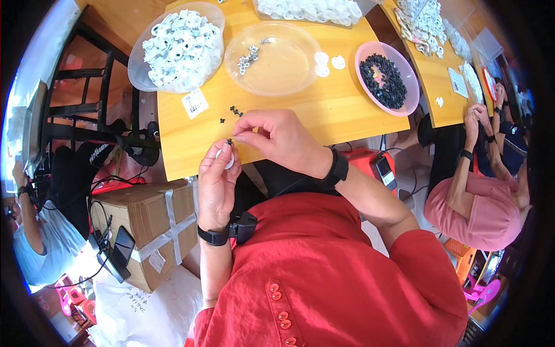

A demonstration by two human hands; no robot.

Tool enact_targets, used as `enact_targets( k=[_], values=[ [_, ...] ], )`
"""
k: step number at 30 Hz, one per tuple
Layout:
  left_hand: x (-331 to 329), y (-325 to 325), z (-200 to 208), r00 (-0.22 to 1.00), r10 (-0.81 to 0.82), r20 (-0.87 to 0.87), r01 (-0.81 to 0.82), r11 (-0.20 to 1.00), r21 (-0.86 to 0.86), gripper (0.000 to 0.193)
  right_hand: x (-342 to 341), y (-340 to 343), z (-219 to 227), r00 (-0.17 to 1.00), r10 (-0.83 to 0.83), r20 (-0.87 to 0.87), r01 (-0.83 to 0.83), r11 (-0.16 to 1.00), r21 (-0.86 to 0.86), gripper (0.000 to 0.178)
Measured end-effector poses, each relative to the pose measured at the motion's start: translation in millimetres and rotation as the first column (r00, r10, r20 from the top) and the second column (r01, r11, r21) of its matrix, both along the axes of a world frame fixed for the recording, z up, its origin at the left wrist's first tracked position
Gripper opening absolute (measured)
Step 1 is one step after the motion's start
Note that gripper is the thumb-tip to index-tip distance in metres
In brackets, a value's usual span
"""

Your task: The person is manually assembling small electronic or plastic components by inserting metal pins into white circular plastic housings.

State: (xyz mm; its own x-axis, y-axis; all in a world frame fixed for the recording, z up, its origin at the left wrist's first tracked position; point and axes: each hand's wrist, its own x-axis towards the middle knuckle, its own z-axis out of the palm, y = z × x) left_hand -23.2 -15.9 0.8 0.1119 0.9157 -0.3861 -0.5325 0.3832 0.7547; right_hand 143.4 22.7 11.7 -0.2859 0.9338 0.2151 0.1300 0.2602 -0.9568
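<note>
Here we are at the near edge of the yellow wooden table (182, 147), and my left hand (216, 188) has a white round piece (229, 163) gripped between thumb and fingers, a small black part (229, 141) standing at its top. In comes my right hand (286, 141), just above, thumb and forefinger drawn together; whether anything is pinched there, I can't tell.

Up to the containers! On the left, a round clear tub (134, 66) heaped with chunky white plastic pieces (182, 46). Beside it, a shallow clear dish (283, 63), mostly bare, small shiny metallic bits (250, 59) clustered on its left side. Over on the right, a pink bowl (411, 87) of dark, knobbly black parts (384, 81), close to the table's right edge. At the far side, another clear container (315, 22) full of white pieces.

Flat white discs (322, 63) sit at the dish's right rim; smooth wood runs open from there toward the pink bowl. Just past my fingers, loose black bits (234, 110) lie scattered, a square paper label (195, 103) to their left.
</note>
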Motion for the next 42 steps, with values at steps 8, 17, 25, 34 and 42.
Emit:
enact_targets(
  k=[8,17,25,34,42],
  values=[
    [-7,-3,-2,0.984,-0.11,0.141,0.113,0.993,-0.014,0.016,6,6,5,0.923,0.015,0.385,-0.218,0.845,0.489,0.012],
    [6,-8,-4,0.782,0.114,-0.613,0.093,0.951,0.295,0.013,-5,-9,11,0.988,0.055,0.145,-0.014,0.964,-0.267,0.009],
    [1,-4,4,0.955,-0.033,-0.293,0.068,0.991,0.112,0.017,9,2,8,0.881,-0.061,0.469,-0.256,0.772,0.582,0.017],
    [-5,-5,0,0.986,-0.109,-0.126,0.121,0.988,0.092,0.015,11,12,8,0.802,-0.098,0.59,-0.482,0.477,0.735,0.018],
    [4,-4,3,0.945,-0.101,-0.312,0.143,0.983,0.114,0.015,14,7,0,0.912,0.148,0.383,-0.32,0.839,0.44,0.011]
  ],
)
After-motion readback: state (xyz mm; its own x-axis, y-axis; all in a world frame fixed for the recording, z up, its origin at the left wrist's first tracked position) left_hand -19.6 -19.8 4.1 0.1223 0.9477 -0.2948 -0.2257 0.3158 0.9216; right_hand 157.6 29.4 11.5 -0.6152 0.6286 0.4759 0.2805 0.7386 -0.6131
